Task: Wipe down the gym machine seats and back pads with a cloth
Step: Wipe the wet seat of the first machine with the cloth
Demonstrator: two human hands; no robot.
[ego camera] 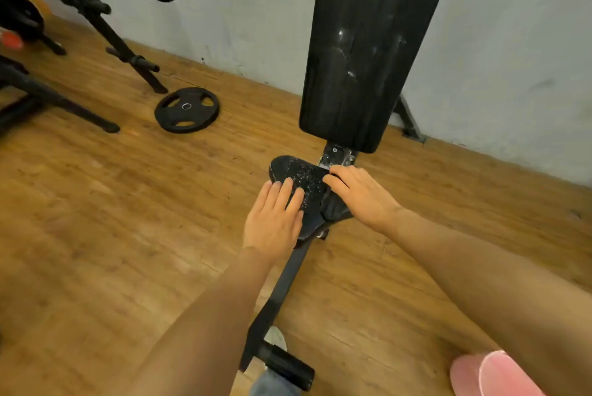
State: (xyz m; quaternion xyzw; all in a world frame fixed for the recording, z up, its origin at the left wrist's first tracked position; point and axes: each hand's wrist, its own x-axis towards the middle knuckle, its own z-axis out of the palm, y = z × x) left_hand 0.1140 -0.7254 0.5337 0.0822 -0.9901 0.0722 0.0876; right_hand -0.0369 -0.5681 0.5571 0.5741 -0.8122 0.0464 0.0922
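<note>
A: Head view. Where do the hands sit?

B: Both are on the seat [299,176], a small black pad speckled with pale flecks. The left hand [272,222] lies flat on its near left part, fingers straight and together, gripping nothing. The right hand [360,192] rests on the right side, fingers bent over a dark bunched mass that may be the cloth [333,208]; I cannot tell whether it pinches it.

A: Edges and room?

B: Beyond the left fingertips the seat's rounded far-left edge is bare. Just past the right fingertips is a metal bracket [336,155], then the back pad [371,49], tilted up and streaked. Open wooden floor [112,203] lies left of the left fingers, with a weight plate [187,109] well apart. The wall [496,59] stands behind.

A: Hidden or unclear?

B: The seat's near edge is under the palms. The back pad's top is cut off. A frame bar [282,293] runs down between the forearms. A pink shoe [490,375] is cropped at the bottom right.
</note>
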